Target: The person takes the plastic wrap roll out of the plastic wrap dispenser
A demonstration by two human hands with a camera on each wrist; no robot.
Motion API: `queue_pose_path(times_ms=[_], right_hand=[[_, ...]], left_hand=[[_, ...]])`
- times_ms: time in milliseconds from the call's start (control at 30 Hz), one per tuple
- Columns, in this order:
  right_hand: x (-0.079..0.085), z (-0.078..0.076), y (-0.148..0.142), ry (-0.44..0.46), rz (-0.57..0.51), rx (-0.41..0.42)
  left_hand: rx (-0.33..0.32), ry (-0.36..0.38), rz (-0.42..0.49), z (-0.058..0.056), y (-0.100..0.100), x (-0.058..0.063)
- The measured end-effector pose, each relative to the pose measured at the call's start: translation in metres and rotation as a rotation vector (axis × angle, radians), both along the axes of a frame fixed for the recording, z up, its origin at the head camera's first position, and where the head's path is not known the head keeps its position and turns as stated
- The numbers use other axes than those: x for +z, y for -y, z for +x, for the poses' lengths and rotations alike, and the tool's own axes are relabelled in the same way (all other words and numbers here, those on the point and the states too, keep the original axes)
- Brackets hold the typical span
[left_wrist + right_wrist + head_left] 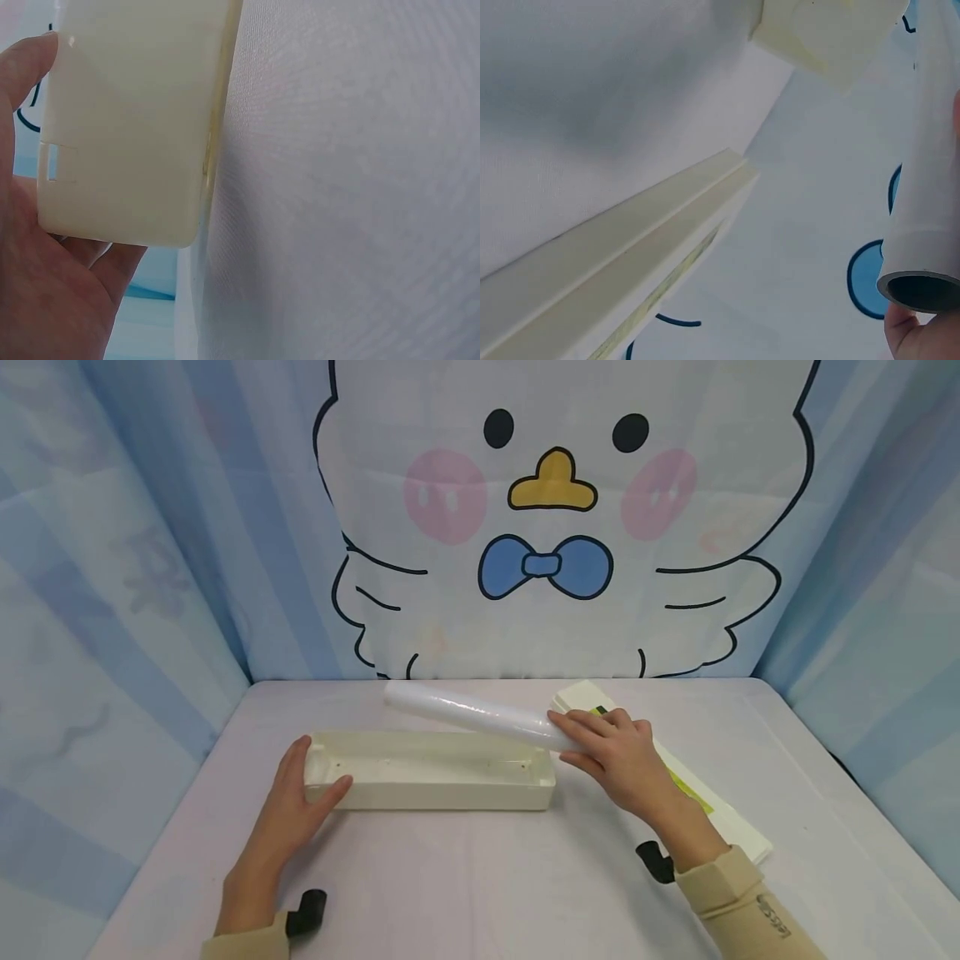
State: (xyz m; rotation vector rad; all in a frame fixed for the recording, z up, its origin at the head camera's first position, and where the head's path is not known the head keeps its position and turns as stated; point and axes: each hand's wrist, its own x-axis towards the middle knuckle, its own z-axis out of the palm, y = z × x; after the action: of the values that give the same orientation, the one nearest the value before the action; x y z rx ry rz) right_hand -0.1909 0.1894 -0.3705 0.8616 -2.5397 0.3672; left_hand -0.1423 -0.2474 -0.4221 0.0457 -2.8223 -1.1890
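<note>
A long cream plastic box (442,795) without its lid lies across the table. My left hand (294,802) grips its left end, thumb on the near wall and fingers round the far side; the left wrist view shows that box (135,112) close up, with a small slot near its end. My right hand (618,760) holds a roll of clear plastic film (480,712) by its right end, tilted above the box's back edge. In the right wrist view the roll (926,217) shows its hollow tube end, with fingers (930,337) beside it.
A long cream lid (731,822) with a green label lies slanted on the table at right, partly under my right forearm. A curtain (555,635) with a cartoon figure hangs behind the white table (450,885). Black wrist mounts (306,912) sit on both sleeves.
</note>
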Motion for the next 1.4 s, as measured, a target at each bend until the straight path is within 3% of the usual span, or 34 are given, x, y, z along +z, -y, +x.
queue_pose_path(times_ms=[300, 733, 1000, 1400], right_hand=[[-0.004, 0.001, -0.009, -0.066, -0.038, -0.019], [-0.006, 0.01, -0.028, -0.029, -0.046, -0.109], [-0.01, 0.015, -0.038, -0.094, -0.096, -0.118], [-0.013, 0.025, -0.047, -0.074, -0.094, -0.199]], left_hand=[[-0.001, 0.014, -0.001, 0.001, 0.0, 0.003], [-0.01, 0.002, 0.014, 0.003, -0.001, 0.003], [-0.009, 0.014, 0.005, 0.002, -0.002, 0.002], [-0.003, 0.021, 0.004, 0.002, -0.001, 0.002]])
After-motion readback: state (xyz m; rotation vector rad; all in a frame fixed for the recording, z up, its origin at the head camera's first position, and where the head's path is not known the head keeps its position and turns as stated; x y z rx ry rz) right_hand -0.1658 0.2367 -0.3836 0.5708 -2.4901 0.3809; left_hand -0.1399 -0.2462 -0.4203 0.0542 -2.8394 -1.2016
